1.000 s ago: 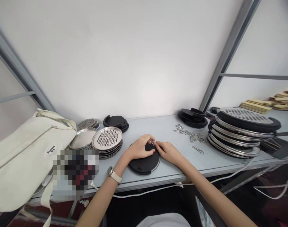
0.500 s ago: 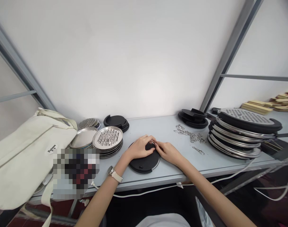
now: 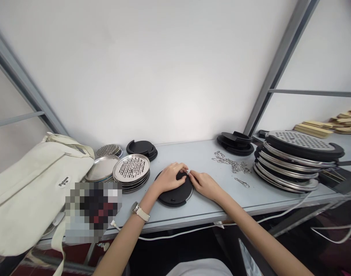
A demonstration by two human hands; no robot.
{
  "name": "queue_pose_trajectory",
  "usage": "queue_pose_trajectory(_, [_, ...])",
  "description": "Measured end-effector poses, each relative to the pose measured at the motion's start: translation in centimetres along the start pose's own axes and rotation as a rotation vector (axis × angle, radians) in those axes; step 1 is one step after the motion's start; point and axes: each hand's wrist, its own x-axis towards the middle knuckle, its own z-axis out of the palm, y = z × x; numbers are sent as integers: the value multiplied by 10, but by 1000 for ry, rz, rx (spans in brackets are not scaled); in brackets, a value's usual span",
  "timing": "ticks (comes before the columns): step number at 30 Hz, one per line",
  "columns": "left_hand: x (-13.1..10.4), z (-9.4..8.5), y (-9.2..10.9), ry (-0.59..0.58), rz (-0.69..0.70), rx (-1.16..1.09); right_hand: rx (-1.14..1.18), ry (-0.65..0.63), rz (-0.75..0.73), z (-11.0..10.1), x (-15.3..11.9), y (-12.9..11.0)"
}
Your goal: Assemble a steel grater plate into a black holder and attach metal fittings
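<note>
A round black disc [image 3: 177,194] with a small hole near its front edge lies on the table. My left hand [image 3: 172,178] rests over its upper side, thumb on the face and fingers curled at the far edge. At that edge my right hand [image 3: 204,184] pinches a small shiny metal clip [image 3: 188,172], mostly hidden by the fingertips of both hands. Several wire clips [image 3: 234,165] lie loose to the right, with a single clip [image 3: 242,182] nearer me. A stack of round metal graters [image 3: 132,168] stands left of the disc.
Black holders stand at the back left [image 3: 140,147] and back right [image 3: 235,143]. On the right rises a tall stack of graters in black holders [image 3: 296,161]. A cream bag [image 3: 40,180] fills the left side. A white cable [image 3: 189,230] runs along the table's front edge.
The black disc has turned and shifted slightly left under my left hand. A bit of shiny metal now shows between my fingertips at its far edge.
</note>
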Motion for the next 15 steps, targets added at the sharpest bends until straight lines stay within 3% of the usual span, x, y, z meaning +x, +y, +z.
queue_pose_trajectory(6, [0, 1, -2, 21, -29, -32, -1, -2, 34, -1, 1, 0])
queue_pose_trajectory(15, [-2, 2, 3, -46, -5, -135, 36, -34, 16, -3, -1, 0])
